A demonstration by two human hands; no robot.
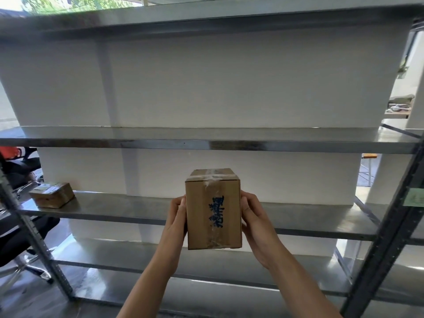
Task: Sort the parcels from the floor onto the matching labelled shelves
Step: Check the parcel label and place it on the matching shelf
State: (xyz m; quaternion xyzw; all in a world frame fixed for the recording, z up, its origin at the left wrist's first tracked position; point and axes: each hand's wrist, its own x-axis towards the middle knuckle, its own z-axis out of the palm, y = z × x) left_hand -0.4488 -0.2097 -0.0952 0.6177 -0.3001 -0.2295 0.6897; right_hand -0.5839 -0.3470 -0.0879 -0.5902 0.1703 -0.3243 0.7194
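Note:
A tall brown cardboard parcel (213, 210) with clear tape and blue handwritten characters on its front is held up in front of the metal shelving. My left hand (177, 216) presses its left side and my right hand (252, 221) presses its right side. The parcel hangs level with the second shelf from the bottom (321, 223), in front of its edge. A flat brown parcel (52, 195) with a white label lies at that shelf's left end.
The grey metal rack has an upper shelf (206, 143) and a top shelf (206, 17), with a lower shelf (137, 255) below. A green label (414, 197) sticks on the right upright. An office chair (20, 237) stands at the left.

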